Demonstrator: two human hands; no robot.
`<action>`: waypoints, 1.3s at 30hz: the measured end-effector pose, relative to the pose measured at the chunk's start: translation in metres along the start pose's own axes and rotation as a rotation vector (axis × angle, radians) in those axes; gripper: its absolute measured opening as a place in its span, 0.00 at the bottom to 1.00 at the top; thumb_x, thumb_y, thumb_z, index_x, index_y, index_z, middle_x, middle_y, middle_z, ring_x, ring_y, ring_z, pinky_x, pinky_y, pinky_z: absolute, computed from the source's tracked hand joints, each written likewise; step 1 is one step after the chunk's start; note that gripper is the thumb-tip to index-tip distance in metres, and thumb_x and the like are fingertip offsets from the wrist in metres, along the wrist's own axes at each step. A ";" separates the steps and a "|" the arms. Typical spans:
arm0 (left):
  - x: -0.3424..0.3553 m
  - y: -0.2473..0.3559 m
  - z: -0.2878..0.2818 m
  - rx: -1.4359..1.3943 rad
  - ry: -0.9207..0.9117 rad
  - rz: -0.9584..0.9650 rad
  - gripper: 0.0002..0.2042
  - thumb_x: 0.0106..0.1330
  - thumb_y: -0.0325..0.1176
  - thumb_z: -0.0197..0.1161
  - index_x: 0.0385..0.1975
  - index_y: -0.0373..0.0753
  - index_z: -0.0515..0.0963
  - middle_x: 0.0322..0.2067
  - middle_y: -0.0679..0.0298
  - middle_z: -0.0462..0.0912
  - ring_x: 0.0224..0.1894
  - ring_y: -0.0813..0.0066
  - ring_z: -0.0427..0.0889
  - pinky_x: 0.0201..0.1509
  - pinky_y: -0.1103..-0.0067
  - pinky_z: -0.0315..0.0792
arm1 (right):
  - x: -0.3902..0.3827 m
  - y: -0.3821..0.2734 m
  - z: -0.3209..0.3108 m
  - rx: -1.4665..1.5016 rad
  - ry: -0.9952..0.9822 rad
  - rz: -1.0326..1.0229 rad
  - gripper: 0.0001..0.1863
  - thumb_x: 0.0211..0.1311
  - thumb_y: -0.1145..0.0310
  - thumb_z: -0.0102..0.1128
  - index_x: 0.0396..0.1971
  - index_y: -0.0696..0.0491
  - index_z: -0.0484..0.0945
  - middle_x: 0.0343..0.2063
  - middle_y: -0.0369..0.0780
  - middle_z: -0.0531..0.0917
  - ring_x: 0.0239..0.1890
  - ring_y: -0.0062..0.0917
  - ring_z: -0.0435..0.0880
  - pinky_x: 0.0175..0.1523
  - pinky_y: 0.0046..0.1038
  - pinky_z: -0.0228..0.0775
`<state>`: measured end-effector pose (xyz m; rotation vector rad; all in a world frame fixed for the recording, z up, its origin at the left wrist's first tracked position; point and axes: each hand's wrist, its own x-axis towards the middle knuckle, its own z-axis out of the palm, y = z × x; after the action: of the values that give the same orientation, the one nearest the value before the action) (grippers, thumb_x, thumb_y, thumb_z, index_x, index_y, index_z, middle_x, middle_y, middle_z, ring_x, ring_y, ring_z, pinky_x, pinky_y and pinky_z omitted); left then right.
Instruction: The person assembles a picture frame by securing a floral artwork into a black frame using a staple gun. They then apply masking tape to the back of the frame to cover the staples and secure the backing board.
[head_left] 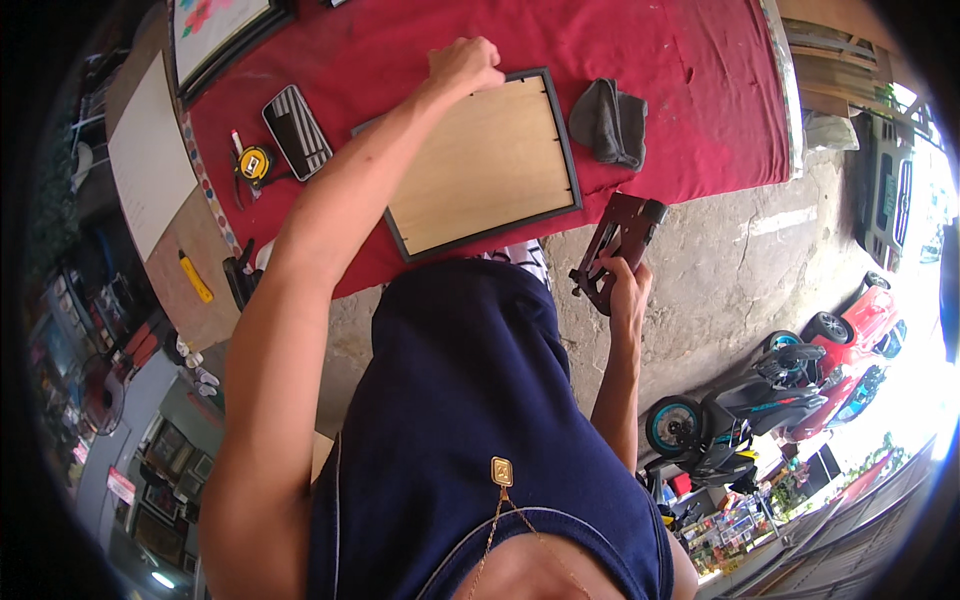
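A picture frame [482, 160] lies face down on the red cloth, its thin dark border around a pale wooden backing board. Small dark tabs show along the border's inner edge. My left arm crosses the frame's left part, and my left hand [465, 66] is closed at its far edge; what the curled fingers hold, if anything, is hidden. Off the frame's near right corner, my right hand [628, 287] grips a dark red staple gun [622, 238] by its handle, clear of the frame. A folded dark grey cloth [608, 124] lies just right of the frame.
Left of my arm lie a phone [296, 132] and a yellow tape measure [254, 163]. A yellow cutter [195, 276] and a white sheet [150, 160] rest on the side board. Another framed picture [215, 40] is at the far left. Motorbikes [745, 400] stand on the right.
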<state>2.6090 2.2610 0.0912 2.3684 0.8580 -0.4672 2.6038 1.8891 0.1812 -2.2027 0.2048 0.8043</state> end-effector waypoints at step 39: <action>-0.150 0.207 0.252 -1.291 1.082 -1.001 0.12 0.63 0.38 0.58 0.27 0.34 0.77 0.17 0.56 0.79 0.22 0.61 0.81 0.28 0.69 0.72 | 0.102 -0.198 0.109 -2.009 -1.835 -1.752 0.28 0.40 0.67 0.68 0.45 0.61 0.72 0.40 0.49 0.77 0.44 0.44 0.76 0.51 0.39 0.70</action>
<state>2.6055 1.9050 0.0515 0.7048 1.9559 0.9093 2.7066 2.1150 0.1857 0.1615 2.3033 -0.8255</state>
